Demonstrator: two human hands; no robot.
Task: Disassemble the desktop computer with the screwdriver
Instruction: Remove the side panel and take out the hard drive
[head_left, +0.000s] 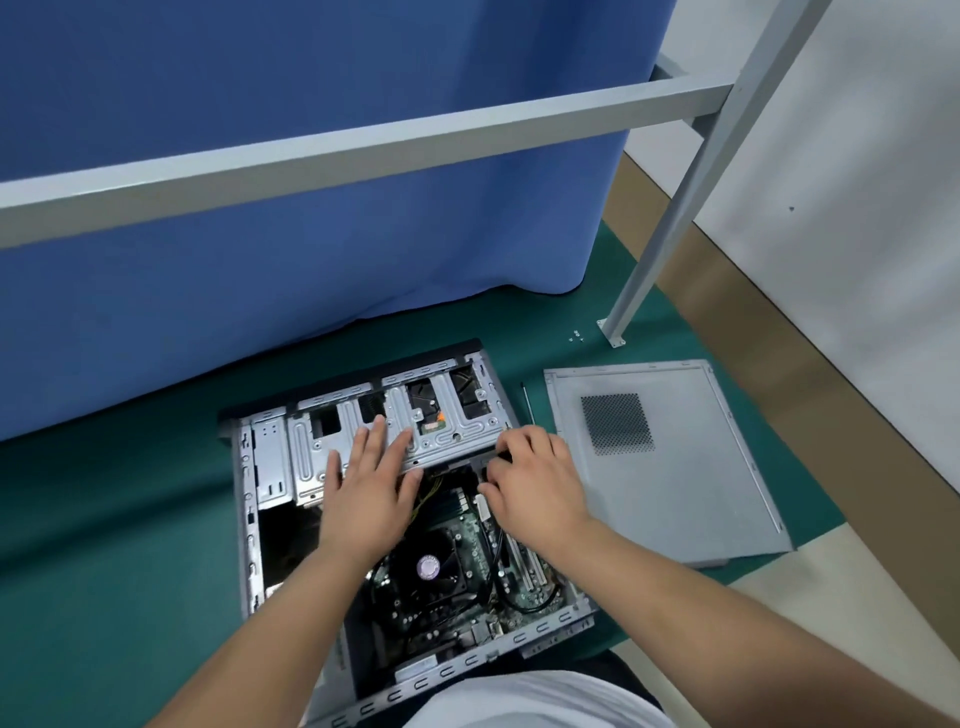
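Open desktop computer (405, 519) lying on its side on the green mat (130, 519), directly below both hands, with its removed side panel (675, 467) flat on the mat to the right of the right hand. The left hand (371, 483) lies flat, fingers straight and spread, palm down on the sheet-metal drive cage (374, 431), the fingertips reaching toward the far edge of the case. The right hand (535, 483) sits just beside it at the cage's near right corner, fingers curled down over the cage edge; whether they pinch a cable, a latch or the metal itself is hidden. A thin dark rod, probably the screwdriver (527, 402), lies on the mat just beyond the right hand, between case and panel, untouched; a few small screws (575, 335) rest farther off, near the foot of the frame leg (670, 218). Handling, as judged: the cage is stiff, light stamped steel with sharp folded edges, best gripped on its flat faces or rolled rims; it would likely bind if lifted unevenly. The motherboard (447, 566) and fan beneath the wrists are fragile and should not bear weight; the cables beside the right hand are soft and liable to snag.
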